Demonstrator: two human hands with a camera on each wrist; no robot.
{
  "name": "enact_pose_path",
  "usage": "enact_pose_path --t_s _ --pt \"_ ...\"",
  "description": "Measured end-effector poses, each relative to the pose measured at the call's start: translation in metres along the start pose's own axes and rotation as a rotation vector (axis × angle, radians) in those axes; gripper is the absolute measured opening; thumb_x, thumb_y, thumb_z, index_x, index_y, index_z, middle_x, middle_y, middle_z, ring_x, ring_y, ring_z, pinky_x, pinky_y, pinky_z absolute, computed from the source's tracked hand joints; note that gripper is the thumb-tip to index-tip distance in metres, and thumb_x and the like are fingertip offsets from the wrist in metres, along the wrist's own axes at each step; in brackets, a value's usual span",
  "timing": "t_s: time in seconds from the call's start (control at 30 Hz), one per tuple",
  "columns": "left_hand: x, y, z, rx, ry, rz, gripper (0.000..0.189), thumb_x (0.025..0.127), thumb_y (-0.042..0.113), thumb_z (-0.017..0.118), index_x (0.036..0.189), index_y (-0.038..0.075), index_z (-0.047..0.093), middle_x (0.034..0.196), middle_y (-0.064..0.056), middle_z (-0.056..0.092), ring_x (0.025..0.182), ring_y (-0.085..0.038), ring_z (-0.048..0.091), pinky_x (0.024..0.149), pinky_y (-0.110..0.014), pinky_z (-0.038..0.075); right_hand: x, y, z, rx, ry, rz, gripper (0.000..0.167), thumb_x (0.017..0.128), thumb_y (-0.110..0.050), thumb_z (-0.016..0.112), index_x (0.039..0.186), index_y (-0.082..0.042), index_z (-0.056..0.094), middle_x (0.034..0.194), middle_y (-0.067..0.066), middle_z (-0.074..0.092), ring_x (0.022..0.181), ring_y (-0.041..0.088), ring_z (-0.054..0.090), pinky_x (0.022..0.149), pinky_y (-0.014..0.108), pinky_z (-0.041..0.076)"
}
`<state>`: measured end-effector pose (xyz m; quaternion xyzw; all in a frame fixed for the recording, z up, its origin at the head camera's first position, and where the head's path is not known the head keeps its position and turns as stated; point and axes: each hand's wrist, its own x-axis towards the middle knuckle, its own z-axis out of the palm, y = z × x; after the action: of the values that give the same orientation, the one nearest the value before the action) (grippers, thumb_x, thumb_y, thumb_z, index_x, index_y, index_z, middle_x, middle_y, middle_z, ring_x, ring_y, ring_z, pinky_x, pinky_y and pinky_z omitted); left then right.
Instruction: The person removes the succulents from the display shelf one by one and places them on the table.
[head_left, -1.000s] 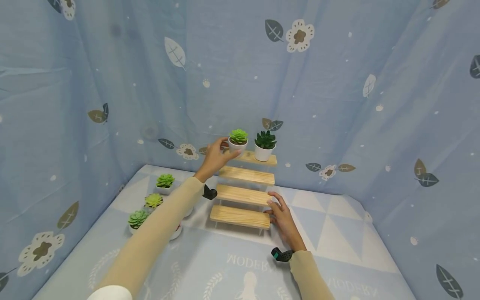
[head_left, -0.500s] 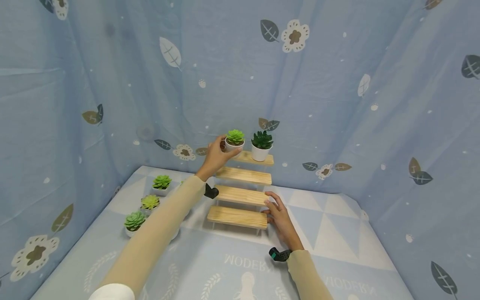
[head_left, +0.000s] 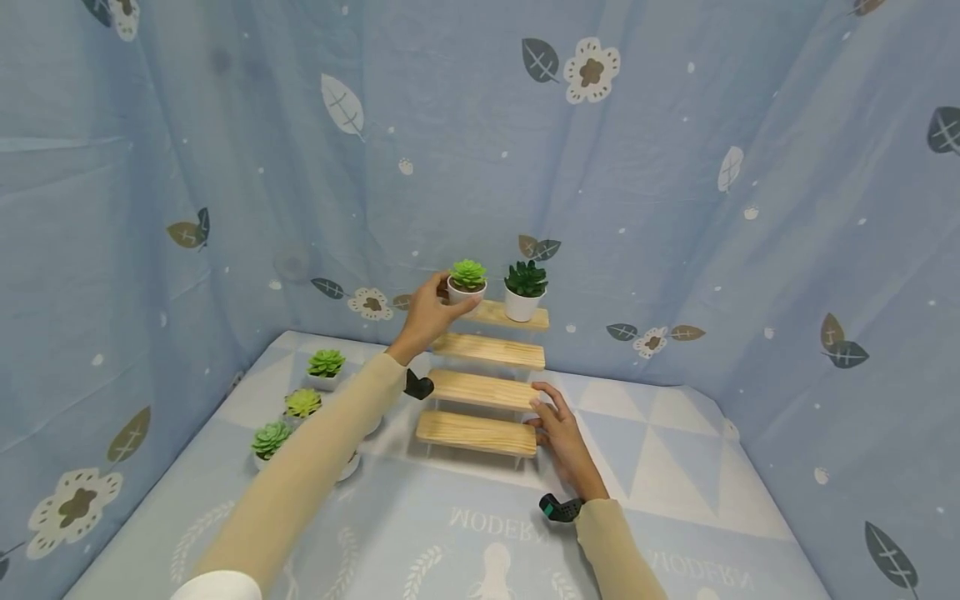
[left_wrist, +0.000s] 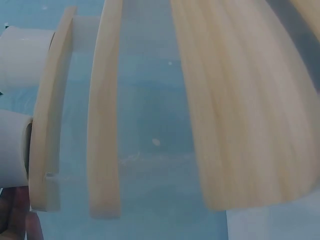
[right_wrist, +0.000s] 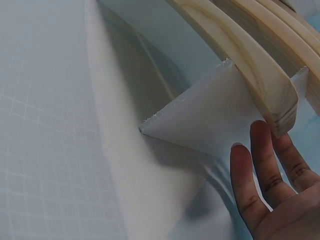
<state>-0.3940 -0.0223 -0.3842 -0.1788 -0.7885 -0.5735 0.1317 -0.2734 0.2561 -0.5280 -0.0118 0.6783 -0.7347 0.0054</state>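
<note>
My left hand (head_left: 429, 318) grips a small bright green potted succulent (head_left: 467, 282) by its white pot at the left end of the top step of a wooden stepped stand (head_left: 480, 387). In the left wrist view that white pot (left_wrist: 12, 150) stands slightly tilted against the top board, with my fingers (left_wrist: 19, 212) beside it. A dark green potted succulent (head_left: 523, 292) sits on the same step, to the right. My right hand (head_left: 566, 442) rests at the stand's right side. In the right wrist view, its loosely extended fingers (right_wrist: 265, 165) are at the end of a lower board.
Several more potted succulents stand on the table at the left, among them one at the back (head_left: 326, 367) and one nearer (head_left: 271, 440); my left sleeve (head_left: 322, 467) partly hides the group. A blue patterned curtain (head_left: 637, 183) hangs close behind the stand.
The bright green succulent and my left hand have shifted very slightly left along the top step. My right hand keeps its place at the stand; the head view has turned a little.
</note>
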Motion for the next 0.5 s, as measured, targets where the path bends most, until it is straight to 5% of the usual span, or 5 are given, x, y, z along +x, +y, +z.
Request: enact_pose_path --t_s 0.5 --pt "-0.016 -0.001 -0.016 0.019 -0.017 0.049 0.074 0.089 0.05 0.08 0.147 0.013 0.052 0.122 -0.005 0.058 0.108 -0.023 0.056 0.091 -0.047 0.05 0.0 0.0 0.002 -0.006 0.009 0.004 0.054 0.098 -0.046 0.07 0.147 -0.031 0.052 0.129 0.012 0.059 0.094 0.022 0.068 0.067 0.032 0.056"
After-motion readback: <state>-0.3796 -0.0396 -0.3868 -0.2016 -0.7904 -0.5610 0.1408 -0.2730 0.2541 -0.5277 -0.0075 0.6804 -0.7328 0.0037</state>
